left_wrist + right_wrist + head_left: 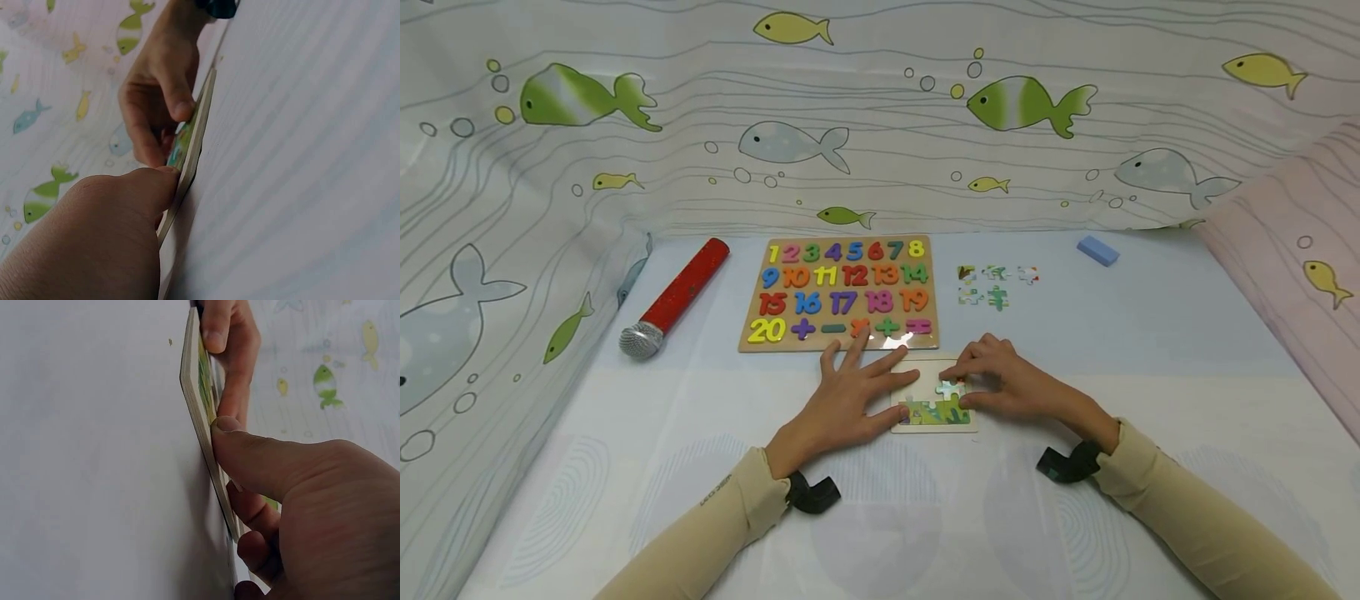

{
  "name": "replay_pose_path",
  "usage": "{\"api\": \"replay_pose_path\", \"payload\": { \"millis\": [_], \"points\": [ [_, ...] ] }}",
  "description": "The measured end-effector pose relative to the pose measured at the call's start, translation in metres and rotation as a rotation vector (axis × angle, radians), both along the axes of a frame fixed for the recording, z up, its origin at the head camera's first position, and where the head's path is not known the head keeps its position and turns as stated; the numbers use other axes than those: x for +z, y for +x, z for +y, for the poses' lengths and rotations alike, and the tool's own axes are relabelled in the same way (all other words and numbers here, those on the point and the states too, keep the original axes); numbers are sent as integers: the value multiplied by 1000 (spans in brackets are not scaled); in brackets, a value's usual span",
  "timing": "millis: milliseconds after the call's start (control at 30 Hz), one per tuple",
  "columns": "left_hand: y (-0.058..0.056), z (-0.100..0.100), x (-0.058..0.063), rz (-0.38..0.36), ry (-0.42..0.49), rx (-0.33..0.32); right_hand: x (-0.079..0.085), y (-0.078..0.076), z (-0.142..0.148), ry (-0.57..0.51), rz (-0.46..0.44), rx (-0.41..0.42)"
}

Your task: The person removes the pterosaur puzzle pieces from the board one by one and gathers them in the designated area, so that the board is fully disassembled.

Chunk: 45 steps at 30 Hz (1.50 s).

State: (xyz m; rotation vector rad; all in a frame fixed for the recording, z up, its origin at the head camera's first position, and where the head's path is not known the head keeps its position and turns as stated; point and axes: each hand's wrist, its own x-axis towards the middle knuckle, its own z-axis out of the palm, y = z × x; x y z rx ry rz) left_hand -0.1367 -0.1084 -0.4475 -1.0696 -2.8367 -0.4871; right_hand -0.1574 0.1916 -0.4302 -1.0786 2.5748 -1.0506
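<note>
A small wooden jigsaw tray [923, 367] lies on the table in front of me, its lower row filled with green pieces [917, 412]. My left hand [844, 398] is spread over the tray's left side, thumb on the lower left corner and fingertips across the bare upper part. At the tray's right side my right hand [1011, 387] holds a jigsaw piece [951, 389] between thumb and curled fingers, just above the filled row. Both wrist views show the tray edge-on; in the right one, the thumb [256, 450] hides most of the piece.
Several loose jigsaw pieces [997, 297] lie beyond the tray to the right. Behind it is a number board [747, 340] with coloured numerals. A red microphone [679, 293] lies at the left, and a blue block [1098, 250] at the back right. Fish-printed cloth walls surround the table.
</note>
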Motion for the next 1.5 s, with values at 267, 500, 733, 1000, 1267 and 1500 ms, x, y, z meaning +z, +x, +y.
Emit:
{"api": "replay_pose_path", "payload": {
  "millis": [267, 500, 733, 1000, 1267, 1500],
  "points": [
    [1, 0, 0, -11, 17, 3, -4, 0, 0, 12, 39, 26],
    [2, 0, 2, -12, 21, 3, -4, 0, 0, 32, 51, 35],
    [1, 0, 1, -1, 18, -2, -5, 0, -1, 8, 65, 22],
    [2, 0, 3, -1, 17, -3, -10, -2, 2, -32, 72, 21],
    [2, 0, 3, 0, 13, -1, -11, -3, 4, -103, 61, 26],
    [2, 0, 0, 7, 12, 4, -14, -7, 8, -134, 32, 15]
  ]
}}
